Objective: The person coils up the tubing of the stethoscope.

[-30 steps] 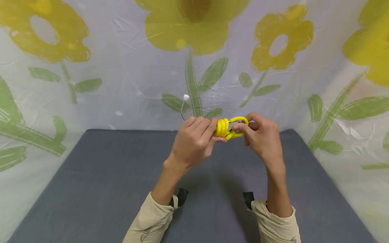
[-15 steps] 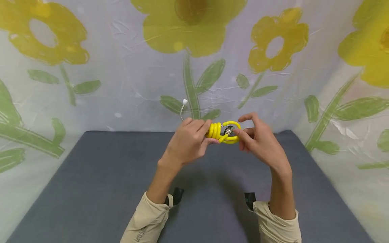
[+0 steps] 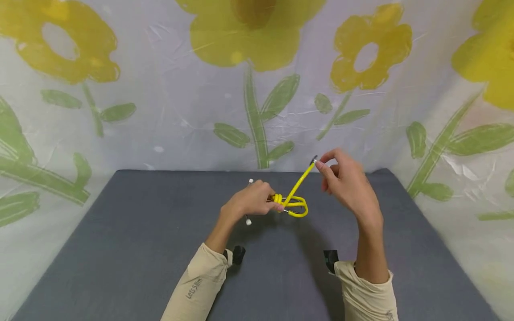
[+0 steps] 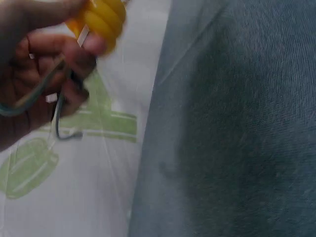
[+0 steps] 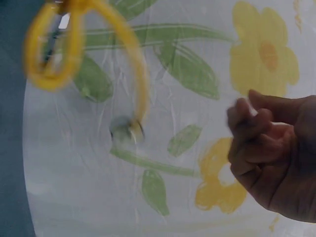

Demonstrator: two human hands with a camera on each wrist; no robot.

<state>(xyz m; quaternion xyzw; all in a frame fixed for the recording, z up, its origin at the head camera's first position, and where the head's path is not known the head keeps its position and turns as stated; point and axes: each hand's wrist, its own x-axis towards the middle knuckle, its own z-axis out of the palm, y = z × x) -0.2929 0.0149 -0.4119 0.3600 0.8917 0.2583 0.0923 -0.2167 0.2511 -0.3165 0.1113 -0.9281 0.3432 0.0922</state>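
A stethoscope with coiled yellow tubing (image 3: pixel 299 185) hangs above the grey table. My left hand (image 3: pixel 253 197) grips the wound tubing and metal ear tubes, and white ear tips (image 3: pixel 248 222) stick out on both sides of the hand. In the left wrist view, the same hand (image 4: pixel 44 74) holds yellow coils (image 4: pixel 104 19). One length of tubing slants up right to the chest piece (image 3: pixel 314 159), beside the fingertips of my right hand (image 3: pixel 349 183). In the right wrist view, a gap separates the blurred chest piece (image 5: pixel 126 132) from my right hand (image 5: pixel 271 153), its fingers loosely curled.
A dark grey cloth-covered table (image 3: pixel 132 249) lies below both hands. Pale sheeting with yellow flowers (image 3: pixel 365 49) and green leaves surrounds it at the back and sides. Black wrist mounts (image 3: pixel 331 261) sit at the beige sleeves (image 3: pixel 201 285).
The chest piece end has come out of the coil and swung up to the right. My left hand has lowered and turned with the stethoscope; both ear tips now show.
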